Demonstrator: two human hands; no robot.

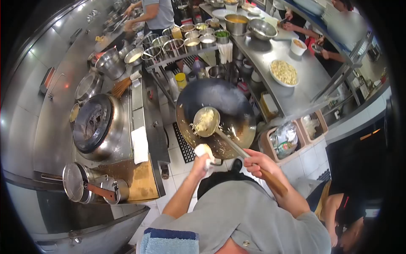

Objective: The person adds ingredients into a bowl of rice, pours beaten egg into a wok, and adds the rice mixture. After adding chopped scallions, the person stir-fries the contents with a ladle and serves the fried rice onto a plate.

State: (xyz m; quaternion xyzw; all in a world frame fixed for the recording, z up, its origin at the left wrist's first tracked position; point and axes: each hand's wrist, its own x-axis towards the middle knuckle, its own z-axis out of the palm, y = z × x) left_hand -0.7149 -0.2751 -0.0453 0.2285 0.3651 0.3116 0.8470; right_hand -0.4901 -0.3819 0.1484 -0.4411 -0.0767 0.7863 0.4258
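Observation:
A large dark wok (211,91) is held in front of my body, with scattered rice grains stuck to its inside. My left hand (198,166) is closed around a folded white cloth (204,150) at the wok's near rim; the grip under the cloth is hidden. My right hand (261,163) is wrapped round the handle of a long metal ladle (231,143) with a wooden end. The ladle's bowl is over the wok and holds a scoop of fried rice (207,120).
On the right steel counter stands a plate of fried rice (283,73). Several metal containers (173,47) fill the rack ahead. Another wok (92,125) sits on the left stove, near strainers (76,182). Bins (284,142) stand at right. Co-workers (158,15) are nearby.

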